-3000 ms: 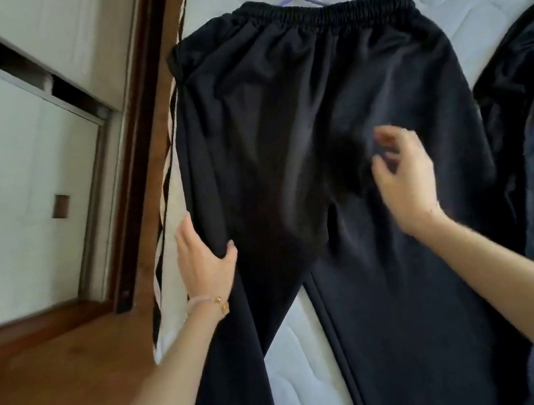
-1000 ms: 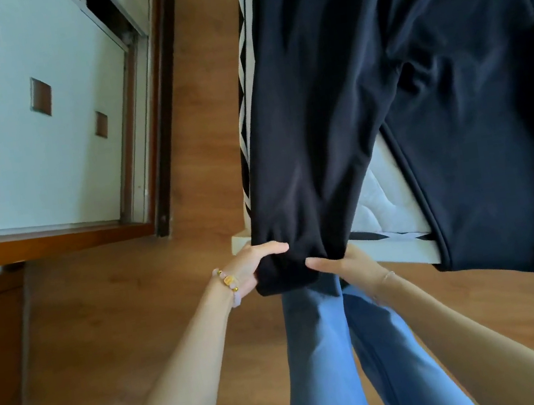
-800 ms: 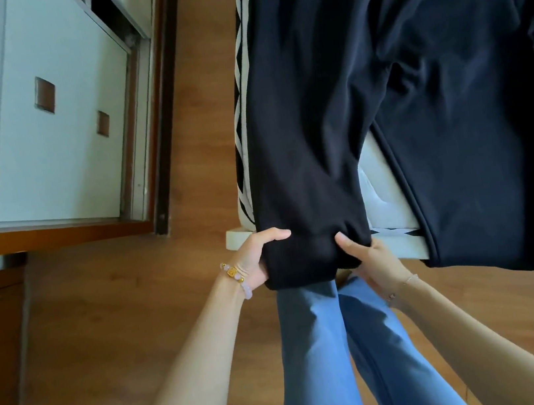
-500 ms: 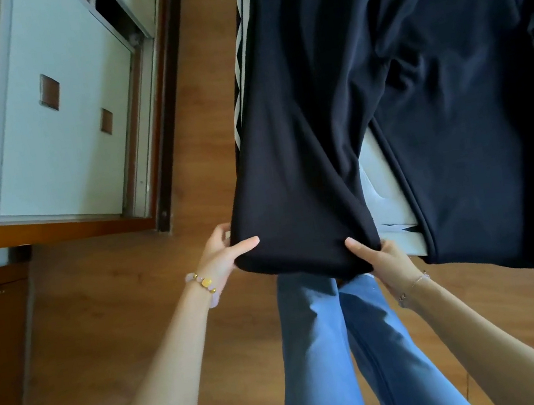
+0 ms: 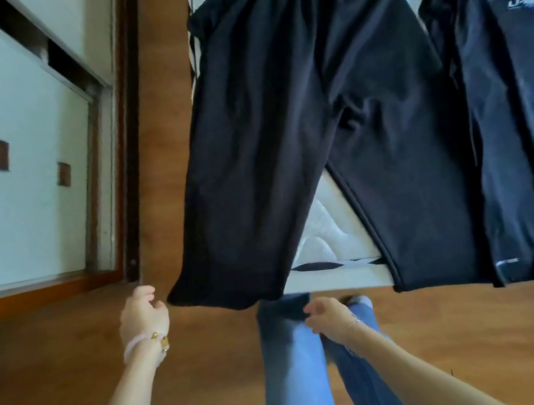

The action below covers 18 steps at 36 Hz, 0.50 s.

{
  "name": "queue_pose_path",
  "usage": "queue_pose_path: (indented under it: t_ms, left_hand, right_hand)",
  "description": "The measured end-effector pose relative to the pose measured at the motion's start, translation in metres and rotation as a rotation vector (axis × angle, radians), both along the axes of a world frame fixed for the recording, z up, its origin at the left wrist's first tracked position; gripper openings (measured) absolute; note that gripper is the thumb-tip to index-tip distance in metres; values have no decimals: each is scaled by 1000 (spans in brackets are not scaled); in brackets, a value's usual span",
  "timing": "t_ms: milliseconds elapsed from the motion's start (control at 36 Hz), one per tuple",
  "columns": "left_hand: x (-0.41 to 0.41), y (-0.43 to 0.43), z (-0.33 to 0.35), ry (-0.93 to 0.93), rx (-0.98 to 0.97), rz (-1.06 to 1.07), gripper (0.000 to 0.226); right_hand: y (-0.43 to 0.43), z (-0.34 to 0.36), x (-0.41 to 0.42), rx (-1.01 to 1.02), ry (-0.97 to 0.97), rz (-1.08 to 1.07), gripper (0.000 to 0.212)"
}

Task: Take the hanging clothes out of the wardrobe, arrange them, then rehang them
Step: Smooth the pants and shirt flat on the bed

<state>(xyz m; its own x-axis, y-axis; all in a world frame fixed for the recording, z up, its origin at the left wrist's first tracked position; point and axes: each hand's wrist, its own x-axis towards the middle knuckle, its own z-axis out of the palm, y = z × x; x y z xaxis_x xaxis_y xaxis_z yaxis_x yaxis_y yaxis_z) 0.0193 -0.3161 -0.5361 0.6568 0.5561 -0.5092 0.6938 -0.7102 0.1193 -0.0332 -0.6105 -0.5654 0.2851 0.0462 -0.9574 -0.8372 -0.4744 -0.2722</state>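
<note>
Black trousers (image 5: 305, 99) lie spread on the white mattress (image 5: 326, 235), waistband at the far end. Their left leg reaches past the bed's near edge, its hem (image 5: 228, 298) off the mattress above the floor. My left hand (image 5: 142, 316) is just left of the hem's corner, fingers loosely curled, with no cloth seen in them. My right hand (image 5: 328, 318) hangs below and right of the hem, apart from it and holding nothing. A dark long-sleeved top (image 5: 521, 102) with a small white logo lies on the bed to the right.
The white wardrobe door (image 5: 12, 178) with two square brown handles stands at the left, a dark gap above it. Wooden floor (image 5: 78, 386) runs between wardrobe and bed. My legs in blue jeans (image 5: 295, 378) stand at the bed's near edge.
Both hands gripped the left leg's hem, lifted it and spread it outward; now both have come off it and dropped back. The view has tilted up, showing the waistband and the top.
</note>
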Motion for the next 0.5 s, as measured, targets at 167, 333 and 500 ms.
queue_pose_path:
  t_ms: [167,333,500]
  left_hand:
    - [12,-102,-5,-50,-278,-204,23]
    - [16,-233,-11,30,-606,-153,18]
    - [4,-334,-22,121,-720,61,23]
  right_hand:
    - [-87,21,25,-211,-152,-147,16]
    - [-199,20,47,-449,-279,-279,30]
    - [-276,15,48,-545,-388,-340,44]
